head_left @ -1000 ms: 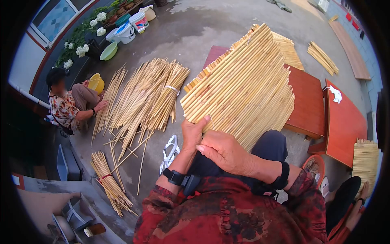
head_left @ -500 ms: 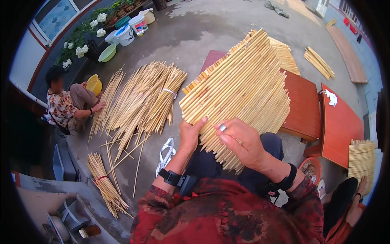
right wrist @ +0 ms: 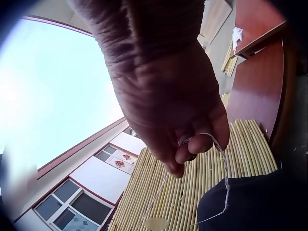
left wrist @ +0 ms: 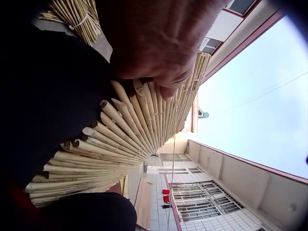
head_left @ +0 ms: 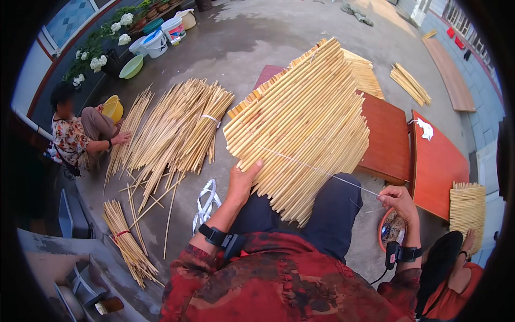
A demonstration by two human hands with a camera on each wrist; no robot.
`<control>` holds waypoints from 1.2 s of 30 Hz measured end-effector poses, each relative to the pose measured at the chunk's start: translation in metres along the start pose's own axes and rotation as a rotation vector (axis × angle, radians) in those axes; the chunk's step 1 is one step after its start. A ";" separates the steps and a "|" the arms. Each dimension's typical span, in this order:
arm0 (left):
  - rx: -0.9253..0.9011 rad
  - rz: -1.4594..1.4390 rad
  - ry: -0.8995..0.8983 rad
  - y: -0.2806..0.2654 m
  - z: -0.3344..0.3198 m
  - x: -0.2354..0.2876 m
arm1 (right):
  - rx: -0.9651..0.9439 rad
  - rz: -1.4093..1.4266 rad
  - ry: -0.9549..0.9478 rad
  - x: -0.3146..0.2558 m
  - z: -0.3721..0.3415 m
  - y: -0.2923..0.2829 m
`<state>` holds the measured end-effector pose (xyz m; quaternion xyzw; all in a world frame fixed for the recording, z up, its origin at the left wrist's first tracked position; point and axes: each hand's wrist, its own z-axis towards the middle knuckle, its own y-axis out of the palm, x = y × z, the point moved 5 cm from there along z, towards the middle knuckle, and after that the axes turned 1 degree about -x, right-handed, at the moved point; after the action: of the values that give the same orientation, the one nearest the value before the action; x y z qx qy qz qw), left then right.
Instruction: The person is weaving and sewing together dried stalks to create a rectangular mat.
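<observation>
A mat of straight reed stalks (head_left: pixel 306 118) lies slanted across the person's lap, its near corner by the knees. At its left edge the left hand (head_left: pixel 242 181) grips the stalks, thumb on top; in the left wrist view the fingers (left wrist: pixel 168 91) lie against the cut stalk ends (left wrist: pixel 115 113). A thin white string (head_left: pixel 322 170) runs taut from the mat's face to the right hand (head_left: pixel 401 204), out beyond the right knee. That hand pinches the string; a loose loop of string (right wrist: pixel 226 178) hangs below its curled fingers in the right wrist view.
Loose reeds (head_left: pixel 166 129) and a tied bundle (head_left: pixel 129 241) lie on the ground at left, near a seated person (head_left: pixel 75 134). Red wooden boards (head_left: pixel 437 161) stand at right beside a basin (head_left: pixel 391 228). Another person (head_left: pixel 456 279) sits at lower right.
The right hand has moved from close beside the left hand out to the right, drawing the string taut. The left hand keeps its grip on the mat's edge.
</observation>
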<state>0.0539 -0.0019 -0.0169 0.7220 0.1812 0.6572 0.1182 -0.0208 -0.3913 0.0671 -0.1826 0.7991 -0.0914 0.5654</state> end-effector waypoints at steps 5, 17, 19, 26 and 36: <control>0.033 -0.074 0.078 0.007 0.000 0.002 | 0.155 0.042 0.011 0.061 -0.015 -0.040; -0.214 0.190 0.297 0.067 0.002 0.096 | 0.593 0.143 -0.158 0.092 -0.053 -0.114; -0.242 0.226 0.338 0.074 0.000 0.106 | 0.679 0.255 -0.212 0.093 -0.056 -0.127; -0.230 0.204 0.322 0.084 -0.008 0.111 | 0.791 0.372 -0.315 0.099 -0.070 -0.160; -0.218 0.219 0.331 0.091 -0.012 0.115 | 0.667 1.112 -0.749 0.011 -0.052 -0.151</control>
<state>0.0594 -0.0376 0.1263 0.6025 0.0464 0.7914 0.0919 -0.0443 -0.5372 0.1290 0.4104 0.4575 0.0387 0.7879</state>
